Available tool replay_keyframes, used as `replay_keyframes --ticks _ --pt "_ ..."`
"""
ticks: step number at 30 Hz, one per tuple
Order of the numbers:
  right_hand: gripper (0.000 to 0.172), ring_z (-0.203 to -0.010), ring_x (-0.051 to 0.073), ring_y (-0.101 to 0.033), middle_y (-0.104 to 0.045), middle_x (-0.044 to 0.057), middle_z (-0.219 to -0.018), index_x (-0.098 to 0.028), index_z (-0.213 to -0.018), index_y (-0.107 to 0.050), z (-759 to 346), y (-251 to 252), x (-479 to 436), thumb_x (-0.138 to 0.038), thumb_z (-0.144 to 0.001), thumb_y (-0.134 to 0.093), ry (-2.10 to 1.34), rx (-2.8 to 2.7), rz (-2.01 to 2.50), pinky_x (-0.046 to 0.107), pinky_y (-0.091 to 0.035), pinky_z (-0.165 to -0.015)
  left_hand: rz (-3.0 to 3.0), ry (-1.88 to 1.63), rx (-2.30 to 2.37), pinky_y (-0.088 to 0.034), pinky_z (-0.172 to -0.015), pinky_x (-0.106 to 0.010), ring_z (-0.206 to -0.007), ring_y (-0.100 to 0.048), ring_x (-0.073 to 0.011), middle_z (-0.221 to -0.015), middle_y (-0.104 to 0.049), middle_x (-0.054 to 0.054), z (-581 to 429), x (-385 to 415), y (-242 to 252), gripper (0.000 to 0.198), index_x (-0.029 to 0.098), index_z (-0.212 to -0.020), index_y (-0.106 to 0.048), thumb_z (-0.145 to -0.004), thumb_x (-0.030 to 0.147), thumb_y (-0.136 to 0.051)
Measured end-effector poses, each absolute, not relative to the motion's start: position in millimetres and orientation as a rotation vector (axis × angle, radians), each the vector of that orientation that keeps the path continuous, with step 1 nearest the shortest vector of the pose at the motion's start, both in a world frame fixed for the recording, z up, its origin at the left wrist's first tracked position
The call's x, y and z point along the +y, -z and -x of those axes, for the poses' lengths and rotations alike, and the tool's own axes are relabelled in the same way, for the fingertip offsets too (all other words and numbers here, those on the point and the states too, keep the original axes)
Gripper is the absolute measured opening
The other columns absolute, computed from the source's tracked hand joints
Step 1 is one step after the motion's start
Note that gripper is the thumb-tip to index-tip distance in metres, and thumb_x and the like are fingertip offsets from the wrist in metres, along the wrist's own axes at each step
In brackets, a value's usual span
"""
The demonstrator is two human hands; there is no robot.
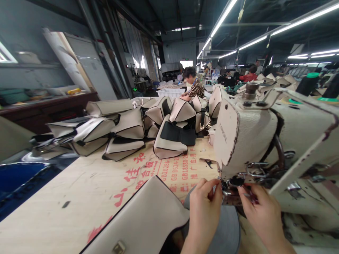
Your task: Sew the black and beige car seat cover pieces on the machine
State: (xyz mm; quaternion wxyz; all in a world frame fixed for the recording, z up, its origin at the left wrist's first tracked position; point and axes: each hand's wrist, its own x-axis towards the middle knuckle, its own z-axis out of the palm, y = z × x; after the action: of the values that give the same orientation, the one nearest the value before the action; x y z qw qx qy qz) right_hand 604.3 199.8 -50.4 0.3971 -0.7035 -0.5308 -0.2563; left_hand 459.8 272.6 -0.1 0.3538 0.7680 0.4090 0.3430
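Long light tubes (304, 19) under a dark ceiling (174, 12), grey-blue wall (57, 16), bright window (5, 54) at far left

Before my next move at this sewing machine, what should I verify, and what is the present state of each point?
1. Left hand clear of the machine: not ok, fingertips beside its lower parts.
2. Right hand free: not ok, it holds a small reddish item.
3. Needle threaded: cannot tell, hidden.
4. Near bag clear of the machine: ok.
5. Piled bags away from both hands: ok.
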Motion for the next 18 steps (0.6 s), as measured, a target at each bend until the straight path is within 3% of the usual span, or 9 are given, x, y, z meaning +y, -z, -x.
replay_keyframes --ticks 18 --pt "0.030 -0.049 0.018 -0.056 -0.061 0.005 -0.058 -0.016 -0.077 -0.060 -597.7 42.4 200.3 -0.040 -0.088 -0.048 0.635 -1.313 1.783 0.028 -0.039 -0.050 -2.037 -0.885 1.039 -0.032 -0.054 -0.020 -0.054 -0.043 -0.0091 -0.062 -0.042 0.004 -463.2 273.0 0.3 0.020 0.021 -0.087 -0.067 -0.084 0.019 -0.048"
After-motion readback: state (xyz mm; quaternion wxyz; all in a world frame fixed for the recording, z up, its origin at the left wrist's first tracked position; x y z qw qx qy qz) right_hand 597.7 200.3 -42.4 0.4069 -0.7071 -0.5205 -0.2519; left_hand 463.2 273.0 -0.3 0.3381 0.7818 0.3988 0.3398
